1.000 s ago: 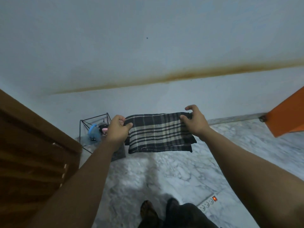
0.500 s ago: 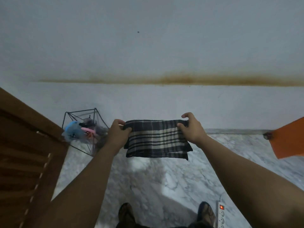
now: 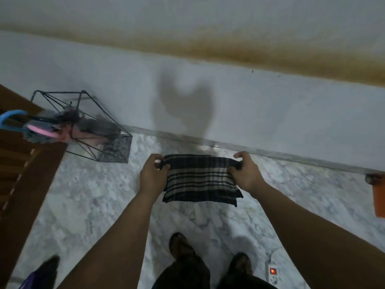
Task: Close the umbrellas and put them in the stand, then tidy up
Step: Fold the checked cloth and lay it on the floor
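A folded dark plaid cloth (image 3: 200,181) hangs low over the marble floor, stretched between my hands. My left hand (image 3: 153,176) pinches its top left corner and my right hand (image 3: 246,176) pinches its top right corner. To the left, against the wall, a black wire umbrella stand (image 3: 108,130) holds closed umbrellas; a blue curved handle (image 3: 11,116) and a pink handle (image 3: 40,129) stick out toward the left.
A brown wooden door (image 3: 25,174) fills the left edge. An orange object (image 3: 378,199) juts in at the right by the skirting. A white power strip (image 3: 273,274) with a red light lies beside my feet (image 3: 181,245). A dark purple thing (image 3: 39,274) shows bottom left.
My view has tilted down toward the floor. Both hands have lowered the cloth closer to the marble floor, still gripping its top corners. The stand now appears further left.
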